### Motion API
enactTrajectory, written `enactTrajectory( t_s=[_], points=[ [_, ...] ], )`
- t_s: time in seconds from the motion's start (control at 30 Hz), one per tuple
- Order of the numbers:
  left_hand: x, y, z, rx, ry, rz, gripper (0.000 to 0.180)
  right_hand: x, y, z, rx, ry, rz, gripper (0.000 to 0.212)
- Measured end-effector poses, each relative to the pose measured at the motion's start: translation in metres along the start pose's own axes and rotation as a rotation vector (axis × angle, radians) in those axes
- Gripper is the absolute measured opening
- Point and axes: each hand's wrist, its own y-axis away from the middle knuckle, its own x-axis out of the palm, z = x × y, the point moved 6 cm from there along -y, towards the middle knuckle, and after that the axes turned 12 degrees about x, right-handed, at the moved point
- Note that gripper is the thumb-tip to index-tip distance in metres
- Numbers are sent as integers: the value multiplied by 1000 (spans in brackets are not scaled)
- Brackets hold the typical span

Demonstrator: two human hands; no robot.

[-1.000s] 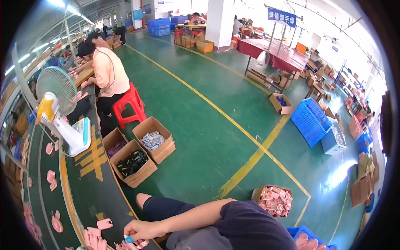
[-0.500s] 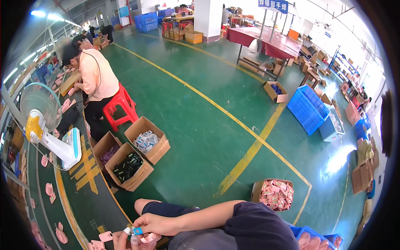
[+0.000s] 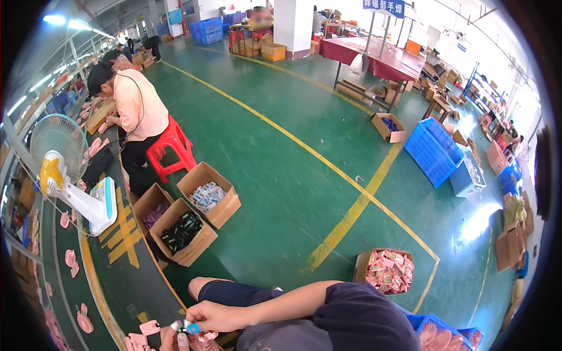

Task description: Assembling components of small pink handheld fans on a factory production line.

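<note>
At the lower edge, beside the bench, my right hand (image 3: 221,316) pinches a small blue-and-white piece (image 3: 192,328) between thumb and fingers. My left hand (image 3: 168,339) is closed close against it, partly cut off by the picture's edge. White coverings show on its fingertips. What the left fingers hold is hidden. Pink plastic parts (image 3: 206,345) show just below my right hand. More pink pieces (image 3: 138,340) lie on the bench to the left of my hands.
A conveyor belt (image 3: 61,292) carries pink fan parts along the left. A white desk fan (image 3: 88,205) stands on the bench (image 3: 137,286). Open cartons (image 3: 202,237) of small parts sit beside it. A co-worker (image 3: 137,105) sits beyond. A carton of pink parts (image 3: 358,266) and a blue crate (image 3: 417,323) are right.
My right hand has shifted slightly left, with the blue-and-white piece still pinched. The view has moved a little. My left hand stays closed beside it.
</note>
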Motion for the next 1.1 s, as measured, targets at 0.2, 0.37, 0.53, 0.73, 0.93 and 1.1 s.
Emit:
enactTrajectory(
  t_s=[0.2, 0.37, 0.53, 0.73, 0.93, 1.1],
  points=[
    [-14, 24, 15, -171, 215, -195, 27, 12, -7, 9, -402, 273, -78, 16],
    [-20, 20, -13, -67, 34, -255, 23, 35, 8, 41, -217, 408, -109, 8],
    [-30, 31, 0, -4, 82, -258, 20, 36, -3, 38, -186, 455, -142, 13],
    [-49, 39, -3, 5, -23, -292, 18, 51, -21, 39, -461, 610, -137, 14],
    [-73, 50, -5, 81, -235, -256, 19, 69, -36, 48, -328, 572, -86, 13],
    [-96, 66, -10, 190, -258, -309, 18, 89, -48, 59, -299, 531, 124, 8]
  ],
)
